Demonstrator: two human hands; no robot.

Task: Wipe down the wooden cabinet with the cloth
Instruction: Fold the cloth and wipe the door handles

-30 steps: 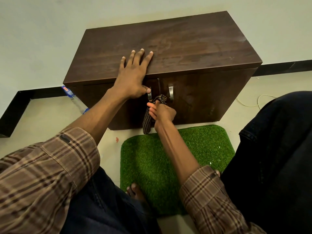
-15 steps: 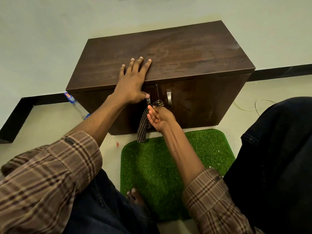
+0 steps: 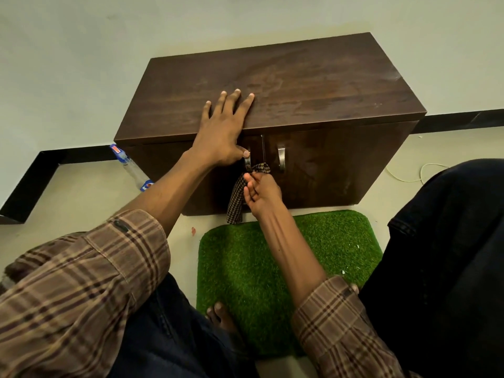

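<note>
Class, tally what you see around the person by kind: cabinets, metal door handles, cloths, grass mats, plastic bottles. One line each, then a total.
Cabinets: 1 (wooden cabinet)
Metal door handles: 2 (left handle, right handle)
Cloths: 1 (checked cloth)
Grass mats: 1 (green mat)
Plastic bottles: 1 (bottle)
Total: 6

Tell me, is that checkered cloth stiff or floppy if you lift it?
Probably floppy: the checkered cloth hangs limp below the right hand and bunches near the door handle. It likely weighs little, since fingertips alone seem to hold it. It probably won't roll or break.
</note>
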